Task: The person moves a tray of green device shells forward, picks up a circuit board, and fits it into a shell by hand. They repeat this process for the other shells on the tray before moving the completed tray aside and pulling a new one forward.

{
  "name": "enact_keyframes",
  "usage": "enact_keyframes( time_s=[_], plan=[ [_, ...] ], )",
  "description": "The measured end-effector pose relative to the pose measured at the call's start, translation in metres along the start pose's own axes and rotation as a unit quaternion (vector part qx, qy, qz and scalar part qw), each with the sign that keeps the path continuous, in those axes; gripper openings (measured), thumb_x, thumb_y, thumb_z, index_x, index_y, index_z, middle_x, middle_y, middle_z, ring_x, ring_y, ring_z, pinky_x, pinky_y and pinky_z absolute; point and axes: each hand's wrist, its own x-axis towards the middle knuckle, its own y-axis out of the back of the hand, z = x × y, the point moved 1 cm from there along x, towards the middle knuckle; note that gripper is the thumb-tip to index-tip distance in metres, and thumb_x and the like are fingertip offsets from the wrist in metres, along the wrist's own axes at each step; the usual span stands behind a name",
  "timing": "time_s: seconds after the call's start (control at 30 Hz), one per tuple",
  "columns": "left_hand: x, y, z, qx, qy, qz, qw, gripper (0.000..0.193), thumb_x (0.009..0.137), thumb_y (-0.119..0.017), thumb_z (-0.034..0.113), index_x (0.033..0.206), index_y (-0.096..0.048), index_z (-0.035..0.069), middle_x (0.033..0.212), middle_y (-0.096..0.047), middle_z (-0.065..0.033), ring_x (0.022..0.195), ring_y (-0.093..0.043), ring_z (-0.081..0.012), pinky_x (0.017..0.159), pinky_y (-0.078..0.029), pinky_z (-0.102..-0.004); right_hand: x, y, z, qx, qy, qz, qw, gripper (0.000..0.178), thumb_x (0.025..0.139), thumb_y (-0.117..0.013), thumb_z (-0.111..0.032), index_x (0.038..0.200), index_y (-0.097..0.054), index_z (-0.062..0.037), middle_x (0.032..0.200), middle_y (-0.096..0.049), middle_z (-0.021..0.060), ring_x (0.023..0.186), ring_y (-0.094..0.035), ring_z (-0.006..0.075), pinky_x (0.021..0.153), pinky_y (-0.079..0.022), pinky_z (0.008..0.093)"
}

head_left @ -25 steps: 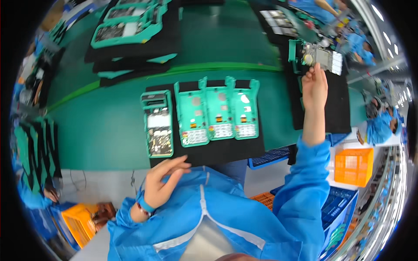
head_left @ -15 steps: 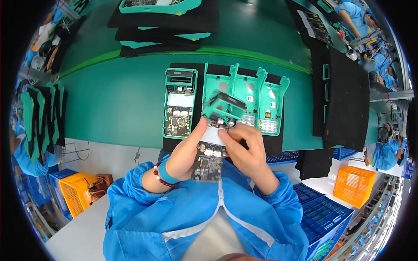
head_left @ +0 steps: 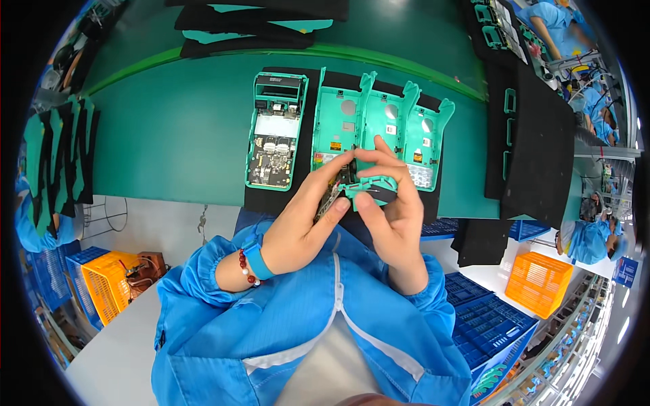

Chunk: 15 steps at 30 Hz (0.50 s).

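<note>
Both my hands hold a circuit board [head_left: 328, 203] with a green plastic frame [head_left: 369, 185] at one end, tipped nearly on edge. My left hand [head_left: 294, 227] is closed round the board side, covering most of it. My right hand [head_left: 395, 227] grips the green frame, with the thumb below and fingers above. Just beyond my hands, three green housing shells [head_left: 391, 111] lie open side by side, inner face up. To their left is a green housing [head_left: 255, 145] with a dark circuit board [head_left: 274, 162] fitted inside.
A black mat [head_left: 237, 201] lies under the housings on the green bench [head_left: 169, 135]. More black mats with green parts [head_left: 250, 30] are stacked at the back. Green shells [head_left: 64, 155] stand at the left. Orange [head_left: 538, 284] and blue crates [head_left: 491, 331] are at the lower right.
The circuit board with the green frame has turned from face-up to nearly on edge. My right hand has moved up onto the frame. The whole view has shifted slightly.
</note>
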Motion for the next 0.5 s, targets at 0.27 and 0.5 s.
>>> enact_keyframes(
  time_s=[0.27,0.5],
  plan=[
    [-0.004,-0.002,0.011,0.035,-0.007,-0.032,0.999,0.057,0.097,-0.059,0.017,0.149,-0.038,0.005,0.126,-0.054,-0.0217,0.114,-0.055,-0.0359,0.097,-0.046,-0.0403,-0.009,-0.005,0.009,0.035,0.025,0.091,0.995,0.019,0.076,-0.066,0.003,0.094,-0.063,-0.0030,0.102,-0.067,0.0097,0.131,-0.051,0.0356,0.109,-0.038,0.0480],
    [-0.006,0.018,0.012,0.091,-0.060,-0.067,0.992,0.076,0.091,-0.068,0.020,0.155,-0.030,0.005,0.123,-0.054,-0.0199,0.107,-0.056,-0.0346,0.094,-0.047,-0.0384,-0.013,0.009,0.004,-0.026,0.062,0.007,0.998,0.013,0.081,-0.078,-0.010,0.088,-0.068,-0.0042,0.115,-0.066,0.0130,0.132,-0.049,0.0394,0.107,-0.039,0.0507]
  ],
)
